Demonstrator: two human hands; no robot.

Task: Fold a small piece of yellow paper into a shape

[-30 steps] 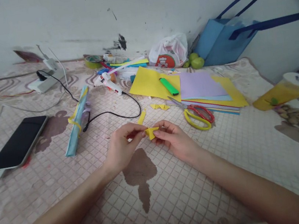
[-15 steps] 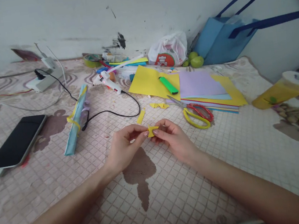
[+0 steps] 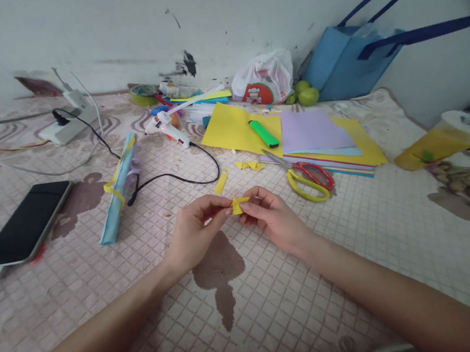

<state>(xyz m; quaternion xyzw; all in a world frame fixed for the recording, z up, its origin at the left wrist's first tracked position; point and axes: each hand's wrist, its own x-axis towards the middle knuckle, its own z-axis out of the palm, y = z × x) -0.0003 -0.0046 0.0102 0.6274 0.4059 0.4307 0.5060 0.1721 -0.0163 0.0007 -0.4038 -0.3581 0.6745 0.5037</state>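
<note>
Fingertips of the left hand and right hand pinch a small yellow paper piece between them, just above the patterned cloth. Compared with one second ago, the piece is more crumpled and sits slightly higher in frame. Its folds are largely hidden by the fingers, so its shape is probably star-like. Scissors lie near the right hand.

The folded yellow piece looks like matt craft paper, as do the coloured sheets. The quilted bedcover is soft cloth with a stitched grid. The scissors have glossy plastic handles and metal blades. The phone shows a smooth, glossy screen.
</note>
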